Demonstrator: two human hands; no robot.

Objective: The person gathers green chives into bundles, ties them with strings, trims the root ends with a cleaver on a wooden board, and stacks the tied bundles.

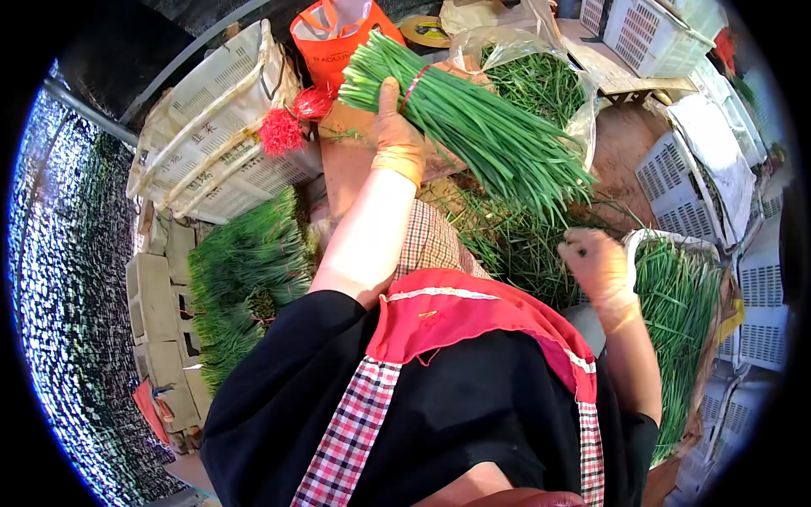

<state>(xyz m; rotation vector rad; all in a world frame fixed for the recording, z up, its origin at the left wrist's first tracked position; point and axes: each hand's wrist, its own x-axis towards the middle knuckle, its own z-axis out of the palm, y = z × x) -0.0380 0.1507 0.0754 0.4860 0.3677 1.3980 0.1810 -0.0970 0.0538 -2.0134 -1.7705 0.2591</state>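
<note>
My left hand (395, 139) is closed around a thick bundle of garlic chives (481, 127), with the thumb over the pale cut ends. A red band ties the bundle near those ends, and its green leaves point down to the right. My right hand (596, 264) hangs apart from it with curled fingers; what they hold, if anything, is hidden. Below the bundle's leaf tips lies a heap of loose chive leaves (524, 253). Beside my right forearm stands a lined crate of chives (676, 304). Tied chive bundles (249, 262) are stacked at the left.
White plastic crates (211, 127) stand at the upper left, with more crates (676, 177) along the right. Red ties (283, 131) hang near an orange bag (329, 42). Greens fill a clear plastic bag (536, 84) at the back. Concrete blocks (156, 296) border the left.
</note>
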